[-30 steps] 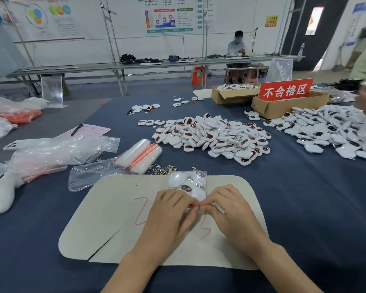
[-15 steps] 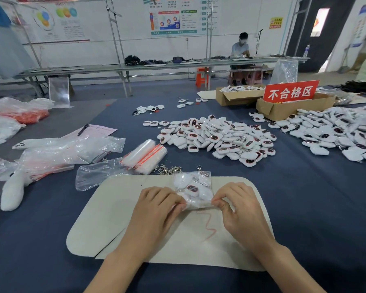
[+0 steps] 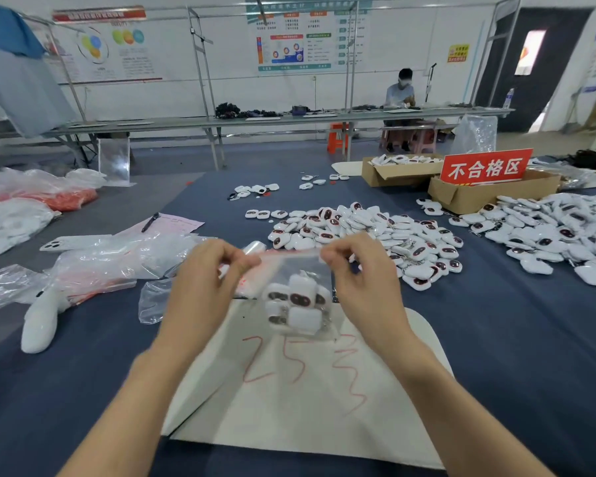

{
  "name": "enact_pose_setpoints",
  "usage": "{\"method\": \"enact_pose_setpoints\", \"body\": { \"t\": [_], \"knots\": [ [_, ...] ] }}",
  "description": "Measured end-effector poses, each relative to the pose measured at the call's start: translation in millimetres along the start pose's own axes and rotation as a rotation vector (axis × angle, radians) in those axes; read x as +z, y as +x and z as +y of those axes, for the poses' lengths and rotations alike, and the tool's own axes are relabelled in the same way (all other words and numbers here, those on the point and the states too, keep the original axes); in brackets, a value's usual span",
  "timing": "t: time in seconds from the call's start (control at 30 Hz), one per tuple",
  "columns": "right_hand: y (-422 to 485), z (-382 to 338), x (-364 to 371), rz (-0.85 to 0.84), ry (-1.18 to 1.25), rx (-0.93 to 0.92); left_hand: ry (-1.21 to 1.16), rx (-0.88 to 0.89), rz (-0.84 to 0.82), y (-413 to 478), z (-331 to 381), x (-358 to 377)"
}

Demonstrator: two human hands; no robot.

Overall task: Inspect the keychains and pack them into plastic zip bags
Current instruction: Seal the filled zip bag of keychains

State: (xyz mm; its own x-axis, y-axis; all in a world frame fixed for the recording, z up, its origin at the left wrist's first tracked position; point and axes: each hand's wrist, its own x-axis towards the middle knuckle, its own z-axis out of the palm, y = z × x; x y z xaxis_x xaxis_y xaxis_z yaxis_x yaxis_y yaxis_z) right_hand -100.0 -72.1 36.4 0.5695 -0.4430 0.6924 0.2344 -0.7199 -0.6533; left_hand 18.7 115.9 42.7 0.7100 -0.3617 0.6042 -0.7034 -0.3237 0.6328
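Pinching the left top corner, the left hand [image 3: 207, 284] has its fingers clamped on the zip bag [image 3: 300, 270]. The bag hangs above the mat [image 3: 289, 407] with keychains [image 3: 295, 304] bunched at its bottom. The right hand [image 3: 362, 280] pinches the other corner. Best bet, probably: keep the strip taut and press along it end to end so it seals fully.

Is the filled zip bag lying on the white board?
No, the left hand and right hand pinch the zip bag by its top, above the white board.
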Motion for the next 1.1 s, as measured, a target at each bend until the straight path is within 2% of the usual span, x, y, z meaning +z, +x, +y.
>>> {"method": "enact_pose_setpoints", "body": {
  "t": [0.13, 0.27, 0.37, 0.43, 0.5, 0.6, 0.67, 0.9, 1.1],
  "knots": [
    [56.0, -19.0, 33.1, -0.116, 0.058, 0.05, -0.023, -0.061, 0.048, 48.2, 2.4, -37.6],
    [84.0, -31.8, 69.7, -0.334, 0.13, 0.125, 0.129, -0.05, 0.141, 72.9, -4.2, -81.2],
    [85.4, -30.6, 83.5, -0.42, 0.154, 0.214, 0.318, 0.032, 0.196, 60.6, -15.1, -99.5],
    [74.8, -19.6, 87.4, -0.448, 0.132, 0.262, 0.46, 0.05, 0.141, 36.7, -30.3, -93.4],
    [57.8, -2.3, 89.0, -0.48, 0.091, 0.3, 0.53, -0.011, -0.009, 6.6, -51.4, -77.9],
    [31.1, 25.2, 88.5, -0.5, 0.03, 0.379, 0.614, -0.136, -0.262, -39.8, -77.4, -54.2],
    [17.1, 40.2, 86.5, -0.51, -0.039, 0.4, 0.611, -0.135, -0.323, -63.9, -82.6, -41.1],
    [-3.9, 62.4, 84.3, -0.506, -0.189, 0.346, 0.534, -0.038, -0.263, -64.4, -66.9, 1.3],
    [-12.1, 83.4, 71.2, -0.385, -0.277, 0.282, 0.434, -0.055, -0.183, -31.6, -61.2, 56.7]
  ]
}}
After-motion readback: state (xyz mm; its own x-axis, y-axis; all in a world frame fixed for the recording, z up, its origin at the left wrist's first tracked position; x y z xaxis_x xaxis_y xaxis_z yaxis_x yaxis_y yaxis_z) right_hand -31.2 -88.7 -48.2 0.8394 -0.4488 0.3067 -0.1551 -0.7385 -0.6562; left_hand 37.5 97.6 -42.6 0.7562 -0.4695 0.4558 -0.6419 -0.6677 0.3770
